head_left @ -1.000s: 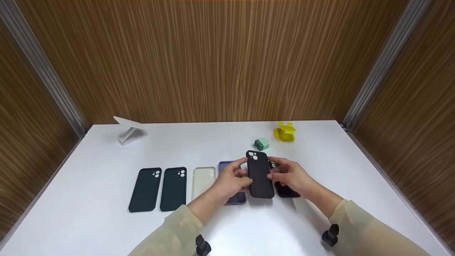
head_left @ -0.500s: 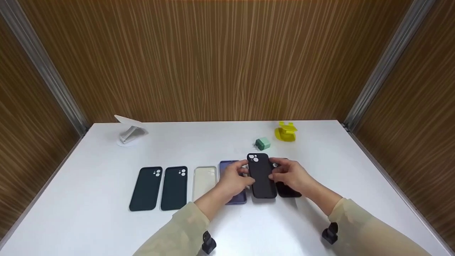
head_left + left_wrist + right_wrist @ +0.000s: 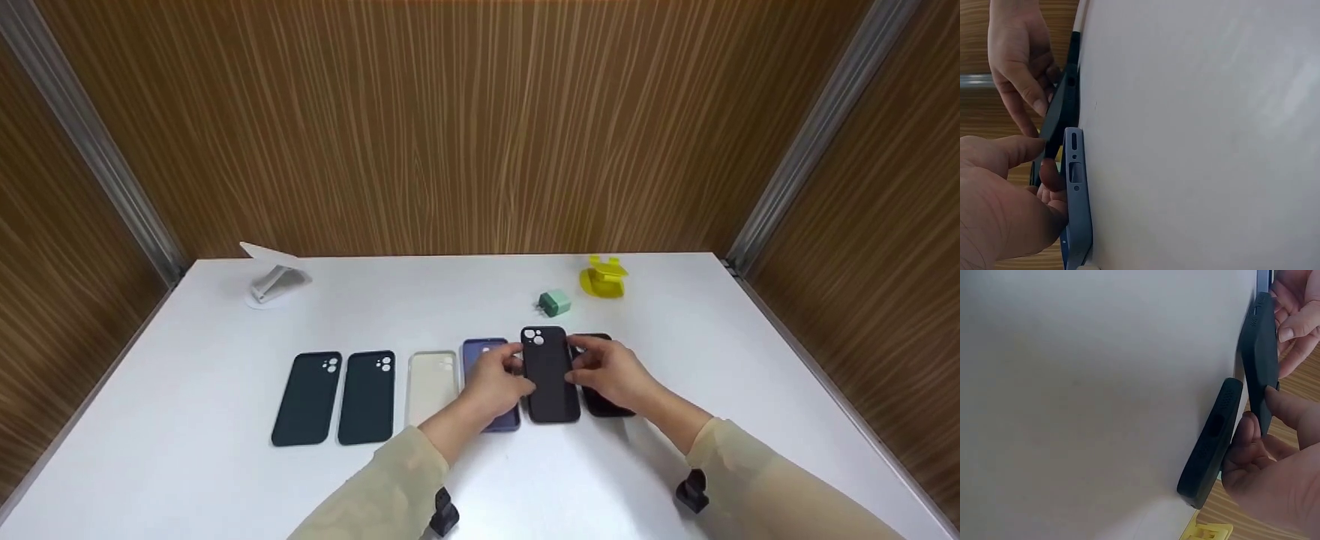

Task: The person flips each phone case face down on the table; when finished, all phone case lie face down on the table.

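Note:
A black phone case, its camera cutouts toward the upper left, is held by both hands close over the white table. My left hand pinches its left edge with thumb and fingers, partly covering a blue-purple phone case. At the opposite edge, my right hand grips with thumb and index finger, and it overlaps another black phone case lying to the right. In the left wrist view the blue-purple case stands out beside the left hand. The right wrist view has the held case slightly tilted, its near end low over the table.
Further left in the row lie a cream phone case and two dark green phone cases. Behind them are a white folding stand, a green charger plug and a yellow stand. Wood-patterned panels wall in the table.
Both hands have lowered the black phone case toward the table, and it lies flatter than before. The other cases have stayed in place.

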`<state>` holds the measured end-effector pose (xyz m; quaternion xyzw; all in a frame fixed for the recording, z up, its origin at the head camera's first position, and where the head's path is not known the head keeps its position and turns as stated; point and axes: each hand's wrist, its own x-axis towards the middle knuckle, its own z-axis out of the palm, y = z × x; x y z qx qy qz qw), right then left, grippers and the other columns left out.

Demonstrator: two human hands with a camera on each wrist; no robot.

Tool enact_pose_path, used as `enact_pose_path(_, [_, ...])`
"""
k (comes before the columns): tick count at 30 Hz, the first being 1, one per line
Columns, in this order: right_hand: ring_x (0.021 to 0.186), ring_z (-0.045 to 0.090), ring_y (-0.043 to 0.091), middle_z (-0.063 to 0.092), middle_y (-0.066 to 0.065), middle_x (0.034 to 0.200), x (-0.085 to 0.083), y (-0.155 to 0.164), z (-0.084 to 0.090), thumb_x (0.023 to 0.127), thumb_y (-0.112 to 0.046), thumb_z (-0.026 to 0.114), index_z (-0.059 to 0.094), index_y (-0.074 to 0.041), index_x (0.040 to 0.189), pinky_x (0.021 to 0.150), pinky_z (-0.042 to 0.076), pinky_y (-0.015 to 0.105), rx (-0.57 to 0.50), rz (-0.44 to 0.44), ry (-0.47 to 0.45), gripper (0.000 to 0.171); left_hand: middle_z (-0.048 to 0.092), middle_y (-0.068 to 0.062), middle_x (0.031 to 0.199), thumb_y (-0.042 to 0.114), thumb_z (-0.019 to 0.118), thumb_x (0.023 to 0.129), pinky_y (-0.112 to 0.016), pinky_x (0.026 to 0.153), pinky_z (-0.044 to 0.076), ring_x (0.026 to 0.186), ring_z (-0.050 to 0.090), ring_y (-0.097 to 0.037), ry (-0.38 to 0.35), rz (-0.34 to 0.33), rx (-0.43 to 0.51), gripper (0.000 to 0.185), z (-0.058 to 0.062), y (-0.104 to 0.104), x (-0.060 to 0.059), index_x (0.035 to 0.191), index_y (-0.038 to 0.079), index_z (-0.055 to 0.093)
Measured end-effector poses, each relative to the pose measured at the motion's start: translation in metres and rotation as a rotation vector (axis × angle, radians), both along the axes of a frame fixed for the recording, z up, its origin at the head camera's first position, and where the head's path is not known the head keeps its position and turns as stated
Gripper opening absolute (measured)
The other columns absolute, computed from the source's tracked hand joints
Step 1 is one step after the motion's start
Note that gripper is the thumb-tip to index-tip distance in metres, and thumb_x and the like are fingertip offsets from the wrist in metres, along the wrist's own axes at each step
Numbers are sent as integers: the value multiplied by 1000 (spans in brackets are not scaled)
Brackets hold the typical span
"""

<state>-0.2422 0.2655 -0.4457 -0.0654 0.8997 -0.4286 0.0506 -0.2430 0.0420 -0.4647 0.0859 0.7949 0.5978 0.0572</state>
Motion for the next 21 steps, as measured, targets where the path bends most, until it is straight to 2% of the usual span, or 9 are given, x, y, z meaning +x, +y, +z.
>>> enact_pose_path(6, [91, 64, 20, 72, 5, 99, -2, -2, -3, 94, -6, 79, 57, 2, 149, 88, 52, 35, 43, 7, 25, 60, 66, -4, 107, -8, 77, 78, -34, 95, 52, 98, 61, -19, 3, -1, -63, 69, -1, -1, -1, 144, -1, 61])
enact_pose_path(10, [91, 65, 20, 73, 4, 101, -2, -2, -5, 95, -7, 80, 58, 1, 148, 89, 53, 38, 66, 13, 37, 59, 68, -6, 112, -7, 77, 79, -37, 97, 52, 102, 62, -22, 11, -4, -85, 68, -1, 0, 0, 145, -2, 61])
enact_pose_path(15, [89, 66, 19, 75, 4, 102, -1, -1, -5, 94, -6, 80, 59, 2, 148, 88, 54, 40, 93, 19, 60, 58, 70, -11, 126, -5, 79, 81, -41, 108, 49, 118, 63, -25, 28, -2, -153, 68, 0, 2, 0, 147, -1, 60])
enact_pose_path(21, [88, 67, 18, 76, 5, 103, -1, -2, -6, 95, -5, 79, 59, 2, 148, 87, 56, 40, 115, 27, 73, 57, 67, -13, 138, -5, 77, 84, -43, 116, 43, 136, 56, -29, 12, -7, -157, 69, 0, 3, 2, 150, 0, 58])
